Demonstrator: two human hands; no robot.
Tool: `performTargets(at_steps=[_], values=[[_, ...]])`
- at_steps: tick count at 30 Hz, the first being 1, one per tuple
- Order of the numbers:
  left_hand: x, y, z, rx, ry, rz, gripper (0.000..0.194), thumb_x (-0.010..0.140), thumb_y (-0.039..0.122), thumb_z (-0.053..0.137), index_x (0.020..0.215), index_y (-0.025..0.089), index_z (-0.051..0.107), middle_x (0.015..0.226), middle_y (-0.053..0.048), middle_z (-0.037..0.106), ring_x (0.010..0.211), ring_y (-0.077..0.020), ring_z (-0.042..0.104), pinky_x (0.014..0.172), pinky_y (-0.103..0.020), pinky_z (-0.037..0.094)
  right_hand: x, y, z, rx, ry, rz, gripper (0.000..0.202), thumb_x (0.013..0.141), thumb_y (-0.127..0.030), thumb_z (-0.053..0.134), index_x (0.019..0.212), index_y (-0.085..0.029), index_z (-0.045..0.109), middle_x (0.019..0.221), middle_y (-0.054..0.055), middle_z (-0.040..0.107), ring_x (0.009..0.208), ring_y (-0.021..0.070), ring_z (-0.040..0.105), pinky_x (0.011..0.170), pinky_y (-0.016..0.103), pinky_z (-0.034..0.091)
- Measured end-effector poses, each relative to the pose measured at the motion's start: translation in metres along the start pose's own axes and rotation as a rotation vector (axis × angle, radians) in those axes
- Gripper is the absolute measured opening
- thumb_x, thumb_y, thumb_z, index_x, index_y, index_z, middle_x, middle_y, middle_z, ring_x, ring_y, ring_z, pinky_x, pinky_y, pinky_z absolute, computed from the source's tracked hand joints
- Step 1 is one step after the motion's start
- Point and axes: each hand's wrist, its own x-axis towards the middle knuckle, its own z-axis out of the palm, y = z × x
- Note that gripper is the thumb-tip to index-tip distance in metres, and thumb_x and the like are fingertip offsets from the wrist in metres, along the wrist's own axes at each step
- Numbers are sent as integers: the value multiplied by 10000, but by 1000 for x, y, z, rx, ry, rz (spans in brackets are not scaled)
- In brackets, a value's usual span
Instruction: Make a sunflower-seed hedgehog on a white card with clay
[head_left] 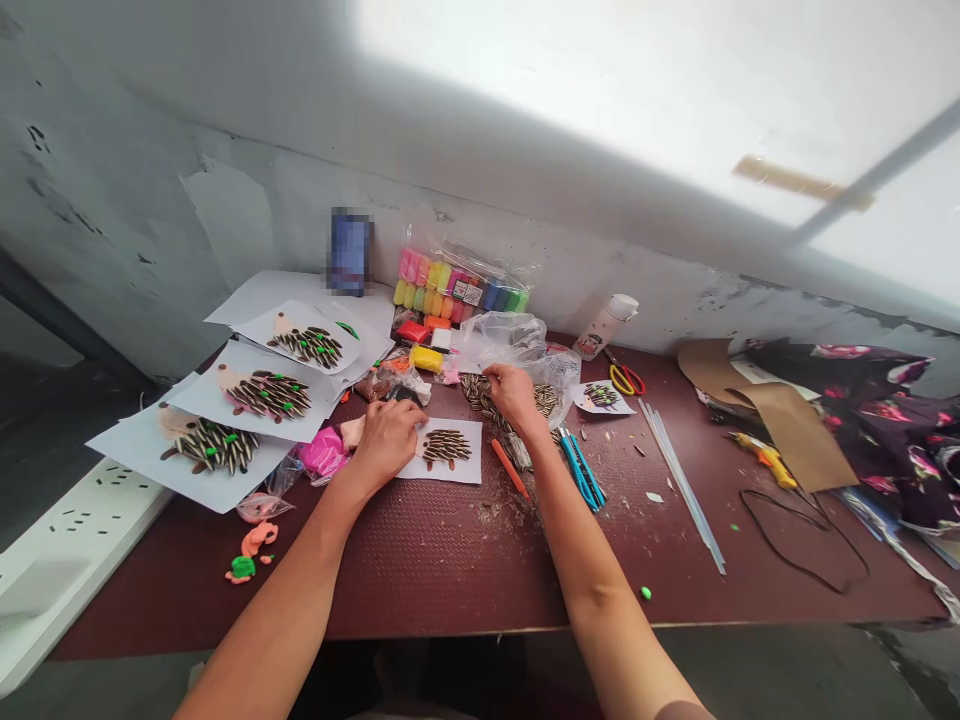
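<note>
A small white card (474, 472) lies at the middle of the table with a hedgehog shape whose back is rows of striped seeds (448, 446). My left hand (390, 440) rests on the card's left end, its fingers bent and close together; what they hold, if anything, is hidden. Over the pile of striped seeds (480, 392), my right hand (512, 395) has thumb and fingertips together; anything between them is too small to make out. The pile spreads under and beside a clear plastic bag (504, 335). An orange stick-like tool (510, 470) lies between card and right forearm.
Finished-looking hedgehog sheets (262, 395) overlap at the left, near a white power strip (82, 520). Colored clay packs (457, 285) lean at the back. Teal cutters (581, 470), scissors (626, 378), clear sticks (682, 485), a bottle (606, 325) and a glue gun (769, 460) are on the right.
</note>
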Motion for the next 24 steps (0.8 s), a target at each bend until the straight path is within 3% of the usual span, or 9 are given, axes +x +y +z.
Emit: performTargets(at_steps=[6,17,24], values=[[0,0,1,0,4,6,358,818,85,449,936,230,755,1056,-84,748,1020,-273,641,937,-462,411,5,0,8,-53,-121,-173,501,875,-25,470,1253,-222,735,1287,72,719,1190,219,654,976,254,448],[0,-1,1,-13,6,7,357,825,85,452,940,232,756,1049,-88,744,1022,-279,643,940,-462,408,16,-19,12,-121,-78,-153,323,992,-279,518,1188,-205,764,1182,129,735,1075,228,654,887,273,442],[0,1,0,-2,-2,1,361,826,76,451,946,229,755,1064,-82,744,1016,-270,643,939,-459,397,12,-17,15,-157,-94,-137,303,964,-225,529,1166,-211,755,1158,115,729,1067,231,648,866,276,437]])
